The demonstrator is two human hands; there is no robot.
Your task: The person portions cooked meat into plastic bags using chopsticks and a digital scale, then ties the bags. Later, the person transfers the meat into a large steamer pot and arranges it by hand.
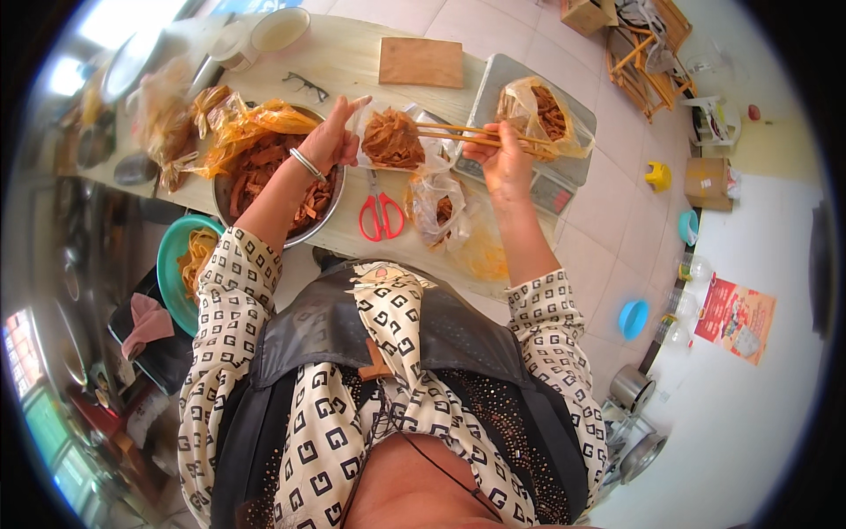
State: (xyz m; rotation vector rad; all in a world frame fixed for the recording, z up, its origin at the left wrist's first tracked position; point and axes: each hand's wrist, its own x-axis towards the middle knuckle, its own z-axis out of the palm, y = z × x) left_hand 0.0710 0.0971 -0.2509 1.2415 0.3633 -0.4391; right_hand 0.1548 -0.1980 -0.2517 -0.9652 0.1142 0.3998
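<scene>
My right hand (500, 149) is closed around a pair of wooden chopsticks (456, 134), whose tips touch a mound of reddish-brown food strips (392, 139) on a clear plastic bag. Just left of that mound is my left hand (334, 135), index finger extended and the other fingers curled; whether it pinches the bag's edge I cannot tell. Beneath my left forearm stands a metal bowl (342, 198) of larger brown strips. An opened bag of strips (552, 112) lies on a grey scale (502, 76). Another filled bag (439, 208) sits nearer me, beside red-handled scissors (381, 215).
Eyeglasses (305, 86), a brown board or packet (421, 62) and a pale bowl (280, 30) lie farther back on the table. Filled plastic bags (165, 112) crowd its left part. A green basin (173, 264) stands below the left edge; folded wooden chairs (644, 66) are at upper right.
</scene>
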